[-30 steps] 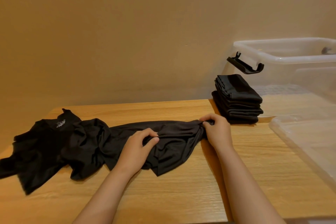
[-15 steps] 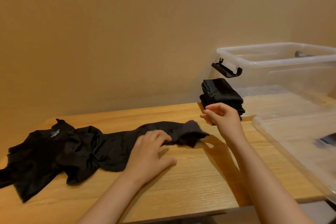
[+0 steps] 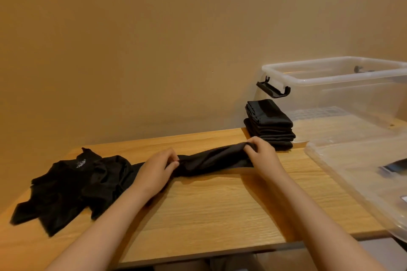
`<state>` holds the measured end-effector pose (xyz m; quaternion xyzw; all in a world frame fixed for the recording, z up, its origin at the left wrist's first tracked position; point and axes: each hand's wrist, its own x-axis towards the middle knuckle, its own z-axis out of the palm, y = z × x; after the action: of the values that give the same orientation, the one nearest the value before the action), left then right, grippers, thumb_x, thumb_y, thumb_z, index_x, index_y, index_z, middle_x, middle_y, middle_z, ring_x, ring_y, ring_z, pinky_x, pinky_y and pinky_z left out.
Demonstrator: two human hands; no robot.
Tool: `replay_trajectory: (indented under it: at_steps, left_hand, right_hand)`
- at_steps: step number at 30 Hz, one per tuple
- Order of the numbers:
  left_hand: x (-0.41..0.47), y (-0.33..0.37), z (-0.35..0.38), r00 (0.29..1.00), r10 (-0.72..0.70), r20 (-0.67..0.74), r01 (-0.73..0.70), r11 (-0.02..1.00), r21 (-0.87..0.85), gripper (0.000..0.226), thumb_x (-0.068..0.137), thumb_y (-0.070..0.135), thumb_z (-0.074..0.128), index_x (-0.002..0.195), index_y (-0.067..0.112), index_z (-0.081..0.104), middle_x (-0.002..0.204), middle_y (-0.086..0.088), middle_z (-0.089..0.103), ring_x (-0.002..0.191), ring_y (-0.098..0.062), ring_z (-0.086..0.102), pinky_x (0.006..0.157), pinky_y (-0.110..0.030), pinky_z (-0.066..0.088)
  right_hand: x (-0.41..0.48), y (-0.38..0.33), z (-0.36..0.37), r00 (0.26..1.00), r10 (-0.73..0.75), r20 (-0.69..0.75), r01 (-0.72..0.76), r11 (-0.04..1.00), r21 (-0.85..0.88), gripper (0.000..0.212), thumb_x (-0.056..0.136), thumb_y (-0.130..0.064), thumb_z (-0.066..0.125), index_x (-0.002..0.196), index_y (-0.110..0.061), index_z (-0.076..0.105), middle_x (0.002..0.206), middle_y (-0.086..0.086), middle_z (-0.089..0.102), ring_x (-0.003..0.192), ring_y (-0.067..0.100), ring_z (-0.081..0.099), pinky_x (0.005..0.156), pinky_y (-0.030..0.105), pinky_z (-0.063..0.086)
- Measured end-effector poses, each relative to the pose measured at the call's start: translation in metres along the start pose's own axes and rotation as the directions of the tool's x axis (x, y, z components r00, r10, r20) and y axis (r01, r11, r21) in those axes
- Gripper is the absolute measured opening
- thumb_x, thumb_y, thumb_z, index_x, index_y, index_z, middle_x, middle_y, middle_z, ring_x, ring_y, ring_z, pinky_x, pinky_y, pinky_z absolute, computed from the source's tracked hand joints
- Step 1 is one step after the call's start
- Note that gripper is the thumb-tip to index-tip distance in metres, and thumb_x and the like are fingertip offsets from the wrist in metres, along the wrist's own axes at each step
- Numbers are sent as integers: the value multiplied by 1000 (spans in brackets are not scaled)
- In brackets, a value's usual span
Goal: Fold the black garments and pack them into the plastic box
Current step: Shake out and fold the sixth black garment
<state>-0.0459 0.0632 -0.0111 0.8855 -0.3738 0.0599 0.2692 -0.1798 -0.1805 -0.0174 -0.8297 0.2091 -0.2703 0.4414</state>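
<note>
Two grips hold the black garment [image 3: 211, 160] stretched low over the bench [image 3: 220, 215]: our left hand [image 3: 156, 169] pinches its middle, our right hand [image 3: 262, 156] its end near the folded stack [image 3: 269, 125]. We should draw it taut, smooth it flat, then fold toward the plastic box [image 3: 330, 75].

Matt black cloth garment [image 3: 211, 160] on grained wood table [image 3: 220, 204]; clear glossy plastic box [image 3: 330, 77].

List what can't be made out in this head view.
Head view only:
Loose pile: garment count, black folds merge.
Neck label: print too small.
Plastic box: right end cut by frame edge.
Dark item at clear lid: blurred, cut by right edge.
</note>
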Motion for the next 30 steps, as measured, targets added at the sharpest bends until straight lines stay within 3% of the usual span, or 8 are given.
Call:
replay_trajectory:
  at_steps: [5, 9, 12, 14, 17, 21, 24, 30]
  left_hand:
    - [33, 29, -66, 970, -131, -203, 49, 930, -365, 12, 103, 24, 44, 94, 23, 52, 83, 3, 57, 73, -14, 53, 64, -31, 42]
    - [55, 61, -121, 944, -199, -264, 23, 837, -547, 19, 105, 25, 39, 99, 18, 56, 90, 4, 57, 78, -10, 53, 64, -24, 40]
    - [64, 82, -155, 955, -151, -255, -26, 814, -580, 24, 104, 34, 40, 96, 17, 55, 90, 2, 58, 81, -12, 54, 67, -25, 41]
    - [63, 91, -172, 984, -89, -155, -33, 763, -646, 30, 91, 47, 57, 101, 18, 54, 95, 0, 63, 84, -15, 61, 69, -26, 45]
    - [58, 92, -187, 999, -29, 27, 39, 746, -665, 40, 80, 27, 74, 113, 19, 53, 109, -4, 62, 96, -21, 66, 76, -29, 53]
    - [52, 84, -183, 1000, -3, -18, -8, 806, -593, 7, 96, 12, 57, 102, 11, 59, 98, -5, 62, 91, -18, 59, 72, -25, 48]
    - [47, 79, -181, 1000, 25, 3, -18, 788, -615, 17, 99, 26, 51, 92, 13, 60, 92, -5, 58, 84, -17, 53, 70, -28, 40]
    - [52, 67, -171, 987, -55, -154, -60, 754, -655, 23, 101, 31, 48, 94, 12, 58, 86, -5, 52, 82, -15, 47, 76, -30, 38]
  right_hand:
    - [16, -61, -18, 992, -71, -107, 96, 962, 255, 17, 102, -20, 42, 107, -18, 59, 98, -2, 60, 89, 9, 57, 68, 21, 46]
    - [34, -118, -43, 962, -187, -201, 242, 924, 298, 21, 102, -18, 39, 100, -18, 60, 93, -4, 62, 90, 8, 59, 74, 24, 49]
    - [45, -157, -62, 920, -288, -266, 356, 898, 259, 23, 103, -15, 36, 97, -17, 58, 89, -5, 60, 84, 7, 57, 70, 23, 46]
    - [51, -175, -71, 905, -325, -273, 392, 886, 246, 21, 104, -17, 34, 102, -15, 55, 91, -2, 58, 84, 12, 56, 71, 27, 45]
    - [55, -187, -75, 941, -277, -193, 326, 896, 303, 15, 103, -22, 38, 109, -14, 50, 93, 1, 56, 83, 16, 55, 68, 28, 44]
    - [45, -181, -78, 969, -242, -49, 240, 875, 421, 17, 94, -22, 61, 107, -17, 52, 103, 4, 60, 85, 18, 65, 69, 26, 55]
    - [37, -180, -83, 953, -300, -46, 290, 853, 434, 11, 95, -19, 58, 99, -9, 62, 90, 6, 66, 80, 19, 65, 72, 29, 54]
    - [40, -167, -83, 961, -262, -87, 276, 905, 325, 38, 100, -32, 50, 85, 2, 61, 73, 14, 53, 66, 21, 50, 60, 26, 39]
